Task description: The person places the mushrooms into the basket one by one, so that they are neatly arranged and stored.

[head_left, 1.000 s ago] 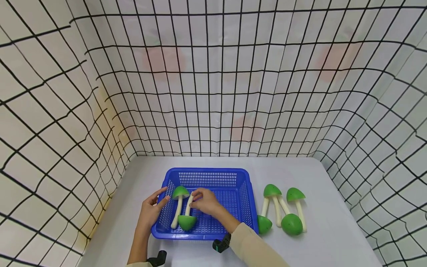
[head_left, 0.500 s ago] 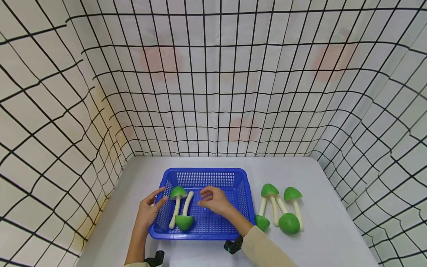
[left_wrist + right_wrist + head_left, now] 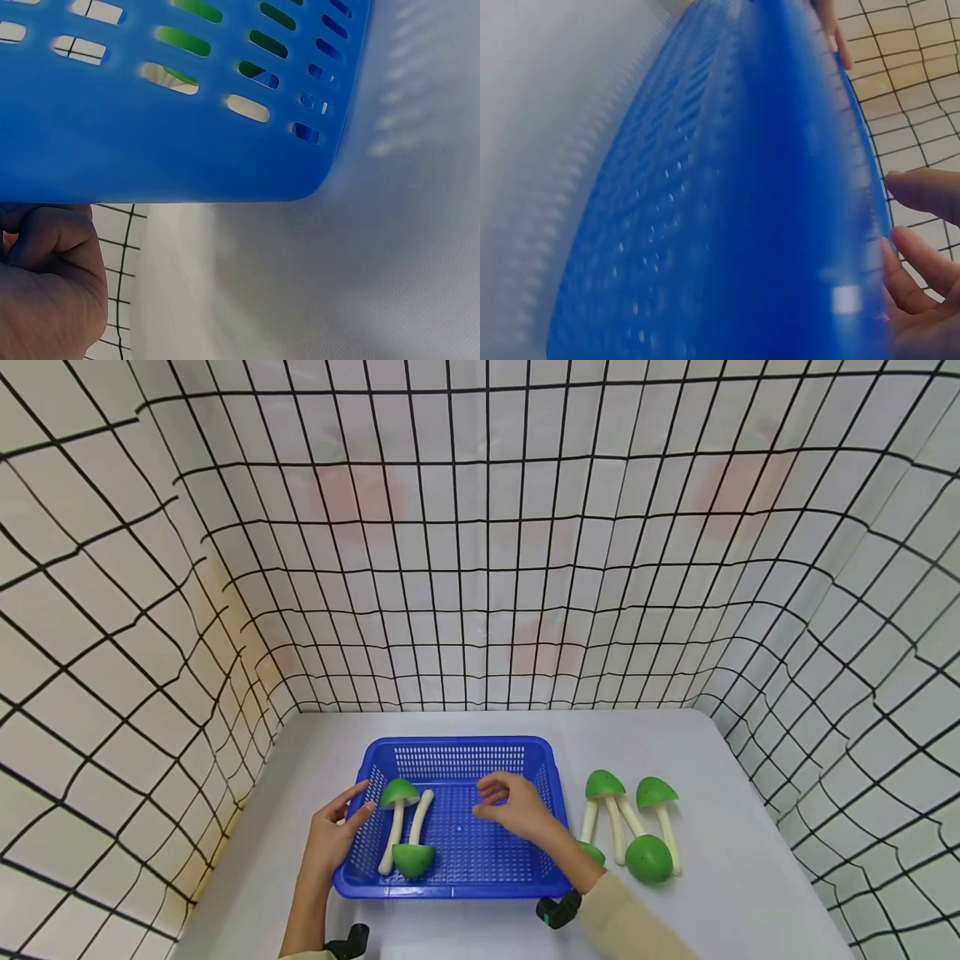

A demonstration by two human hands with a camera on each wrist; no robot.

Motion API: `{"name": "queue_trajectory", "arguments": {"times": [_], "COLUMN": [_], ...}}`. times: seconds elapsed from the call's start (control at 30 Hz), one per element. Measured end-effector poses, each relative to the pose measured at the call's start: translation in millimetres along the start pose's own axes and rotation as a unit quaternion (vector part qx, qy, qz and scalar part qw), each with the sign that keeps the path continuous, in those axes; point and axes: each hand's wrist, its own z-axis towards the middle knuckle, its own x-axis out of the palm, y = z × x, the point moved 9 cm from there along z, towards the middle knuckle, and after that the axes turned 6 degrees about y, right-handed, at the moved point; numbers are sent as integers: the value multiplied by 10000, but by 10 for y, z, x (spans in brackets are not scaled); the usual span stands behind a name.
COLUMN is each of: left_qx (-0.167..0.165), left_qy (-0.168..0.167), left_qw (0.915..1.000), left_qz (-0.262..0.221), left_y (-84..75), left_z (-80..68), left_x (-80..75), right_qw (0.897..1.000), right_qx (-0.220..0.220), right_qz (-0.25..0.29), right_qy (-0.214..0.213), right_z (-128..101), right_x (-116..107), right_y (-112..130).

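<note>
A blue plastic basket (image 3: 457, 745) stands on the white table. Two green-capped mushrooms lie in its left half, one cap up (image 3: 398, 792), the other cap down (image 3: 413, 858). My left hand (image 3: 358, 802) rests against the basket's left rim with fairly straight fingers and its thumb near the upper cap. My right hand (image 3: 495, 797) hovers over the middle of the basket, fingers relaxed, holding nothing. In the left wrist view the basket wall (image 3: 150, 150) fills the top, above my palm (image 3: 45, 285). In the right wrist view the blurred basket (image 3: 742, 187) lies beside my fingers (image 3: 922, 195).
Several more green mushrooms (image 3: 648, 857) lie on the table just right of the basket, one partly hidden behind my right forearm. Grid-patterned walls (image 3: 480, 568) close in the table on three sides. Bare tabletop (image 3: 750, 877) lies right of the mushrooms.
My right hand has let go of the mushroom stem in the basket and moved right across the basket. The left hand and both mushrooms in the basket have stayed put.
</note>
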Motion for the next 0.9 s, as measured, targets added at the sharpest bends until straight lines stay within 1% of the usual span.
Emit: {"name": "queue_trajectory", "arguments": {"times": [0.17,0.33,0.5,0.6,0.73,0.9], "left_qx": [-13,18,23,30,38,8], "left_qy": [-17,-41,-53,-49,-41,-19], "left_qw": [10000,9999,9999,9999,9999,10000], "left_qz": [24,99,141,115,91,80], "left_y": [1,3,-1,-8,-19,-31], "left_z": [4,18,14,10,4,-17], "left_x": [-8,-8,-11,-12,-13,-8], "right_qw": [9998,9993,9979,9976,9967,9931], "right_qx": [-32,-49,57,70,175,387], "right_qz": [-167,-146,-105,-71,-179,-400], "right_qy": [-65,-344,-639,-688,-771,-1037], "right_z": [-85,-170,-290,-372,-491,-636], "right_x": [-146,-364,-644,-812,-1028,-1301], "right_y": [35,-6,-102,-146,-227,-392]}}
